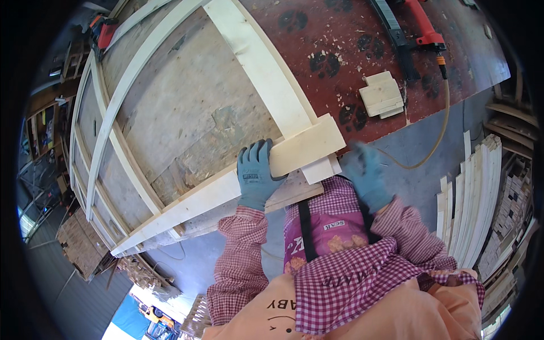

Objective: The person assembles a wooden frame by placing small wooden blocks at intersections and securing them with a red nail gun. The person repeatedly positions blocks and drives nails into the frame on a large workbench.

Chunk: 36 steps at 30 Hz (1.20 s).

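My left hand [256,174], in a blue work glove, is closed over the near rail of a pale wooden frame. Its thumb side presses on a short flat wooden board [309,148] laid across the frame's near right corner. Under that board, a small white wood block [321,170] sticks out toward me. To the right of the board's end is my right hand [364,175], gloved the same way and smeared by motion. Its fingers are too blurred to read, and it appears apart from the board. The frame's wide slat [263,68] runs away from me, ending at the board.
Stacked small wood pieces [382,95] lie on the red tabletop [334,34]. Beyond them lies a red and black air nail gun [422,25], its hose [446,113] looping over the table edge. Curved slats [122,85] cross the frame at left. Long wood strips [473,187] stand at right.
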Each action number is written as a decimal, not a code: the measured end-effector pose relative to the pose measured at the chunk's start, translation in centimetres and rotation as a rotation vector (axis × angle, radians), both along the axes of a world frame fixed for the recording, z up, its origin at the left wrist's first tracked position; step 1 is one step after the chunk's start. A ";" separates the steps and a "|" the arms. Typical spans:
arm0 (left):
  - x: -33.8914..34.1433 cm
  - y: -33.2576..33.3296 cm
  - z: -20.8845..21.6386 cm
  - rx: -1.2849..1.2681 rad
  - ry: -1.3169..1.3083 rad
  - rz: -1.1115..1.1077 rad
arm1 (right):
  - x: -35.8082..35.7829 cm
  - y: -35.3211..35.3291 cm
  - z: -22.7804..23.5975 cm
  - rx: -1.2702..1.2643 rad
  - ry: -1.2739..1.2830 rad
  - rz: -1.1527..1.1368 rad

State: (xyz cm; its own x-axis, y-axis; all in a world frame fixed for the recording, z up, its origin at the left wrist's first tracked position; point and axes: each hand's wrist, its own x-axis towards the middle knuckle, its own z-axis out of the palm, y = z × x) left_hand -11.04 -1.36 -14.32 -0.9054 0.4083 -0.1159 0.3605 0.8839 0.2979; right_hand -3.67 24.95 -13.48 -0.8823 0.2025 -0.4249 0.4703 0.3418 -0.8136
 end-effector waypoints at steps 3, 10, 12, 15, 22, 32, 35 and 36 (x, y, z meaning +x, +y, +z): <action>3.1 1.4 0.9 0.050 0.138 0.082 | 3.4 -4.0 -3.6 0.309 0.146 0.133; 9.9 6.5 -2.7 0.528 -0.463 0.616 | 1.9 -3.2 -4.7 0.251 0.125 0.232; 7.7 8.2 -1.8 0.360 -0.616 0.669 | 1.9 -3.3 -4.4 0.164 0.074 0.176; 8.6 8.5 -3.6 0.294 -0.406 0.651 | 2.2 -3.3 -5.3 0.115 0.037 0.133; 9.2 9.4 -3.2 0.296 -0.409 0.574 | 2.2 -2.4 -5.2 -0.332 -0.141 -0.112; 9.1 9.1 -3.1 0.314 -0.541 0.528 | 3.0 -1.2 -6.0 -0.525 -0.158 -0.153; 8.4 7.9 -1.3 0.228 -0.593 0.397 | 2.0 -0.8 -4.8 -0.375 -0.207 -0.049; 7.9 7.3 -0.3 0.175 -0.621 0.333 | 2.1 -0.2 -5.2 -0.373 -0.227 0.000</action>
